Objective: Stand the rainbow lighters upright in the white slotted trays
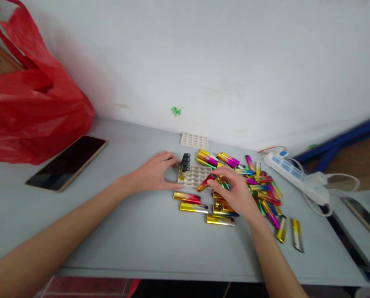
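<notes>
A pale tray with rows of round holes [194, 177] lies on the grey table. Several lighters with black tops [185, 162] stand upright in a row at its left end. My left hand [157, 171] rests around that left end, thumb and fingers apart, with nothing gripped. Between the thumb and fingers of my right hand [231, 188] is a red and gold lighter [206, 182], held tilted over the tray's front right part. Just in front of the tray lie a gold and red lighter [187, 198] and a gold and silver one [194, 207].
A heap of shiny coloured lighters [267, 188] spreads to the right. A second holed tray [194, 140] lies by the wall. Farther right is a white power strip [292, 174] with cables. At left are a phone [68, 161] and a red plastic bag [36, 111].
</notes>
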A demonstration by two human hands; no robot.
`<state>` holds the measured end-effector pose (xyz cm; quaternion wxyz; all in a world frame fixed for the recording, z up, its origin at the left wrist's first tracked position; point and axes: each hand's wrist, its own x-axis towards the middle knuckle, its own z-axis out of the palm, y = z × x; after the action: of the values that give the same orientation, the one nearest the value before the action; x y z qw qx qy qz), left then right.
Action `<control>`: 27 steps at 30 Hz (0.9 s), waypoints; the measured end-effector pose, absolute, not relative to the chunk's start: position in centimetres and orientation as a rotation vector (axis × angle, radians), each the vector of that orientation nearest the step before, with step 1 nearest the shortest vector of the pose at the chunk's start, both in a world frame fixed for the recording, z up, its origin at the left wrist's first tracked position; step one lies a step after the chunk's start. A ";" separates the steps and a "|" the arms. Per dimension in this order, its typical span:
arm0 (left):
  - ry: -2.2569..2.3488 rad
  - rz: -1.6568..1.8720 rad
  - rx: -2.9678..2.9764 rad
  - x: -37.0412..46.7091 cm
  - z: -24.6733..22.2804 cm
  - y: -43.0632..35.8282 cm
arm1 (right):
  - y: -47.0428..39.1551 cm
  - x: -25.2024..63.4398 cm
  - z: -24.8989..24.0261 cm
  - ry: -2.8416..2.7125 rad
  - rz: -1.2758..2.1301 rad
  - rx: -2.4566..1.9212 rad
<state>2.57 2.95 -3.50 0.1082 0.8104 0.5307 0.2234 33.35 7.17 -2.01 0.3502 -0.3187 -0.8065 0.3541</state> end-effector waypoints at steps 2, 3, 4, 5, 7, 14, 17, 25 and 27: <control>1.567 0.653 2.375 2.5 -3.5 3.0 | 7.3 32.6 -2.5 -1.835 1.083 -0.858; 1.569 0.653 2.370 2.5 -3.4 3.1 | 7.3 32.2 -2.8 -1.727 1.178 -0.860; 1.569 0.653 2.367 2.5 -3.4 3.1 | 7.1 31.9 -3.0 -1.637 1.276 -0.853; 1.569 0.655 2.366 2.5 -3.4 3.1 | 6.9 31.6 -3.1 -1.567 1.371 -0.835; 1.563 0.655 2.369 2.5 -3.3 3.1 | 6.2 31.0 -3.2 -1.481 1.543 -0.772; 1.559 0.633 2.374 2.4 -3.0 3.2 | 4.9 29.7 -1.9 -1.411 1.760 -0.828; 1.555 0.650 2.381 2.3 -3.3 3.3 | 4.9 29.6 -1.8 -1.458 1.700 -0.961; 1.564 0.624 2.370 2.2 -3.1 3.5 | 5.2 29.6 -2.3 -1.477 1.527 -1.126; 1.567 0.620 2.372 2.3 -3.0 3.4 | 5.3 29.6 -2.4 -1.499 1.509 -1.131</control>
<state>2.31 3.43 -3.05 0.1154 0.8097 0.5350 0.2116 29.61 5.27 -2.40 0.3583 -0.4383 -0.5809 0.5849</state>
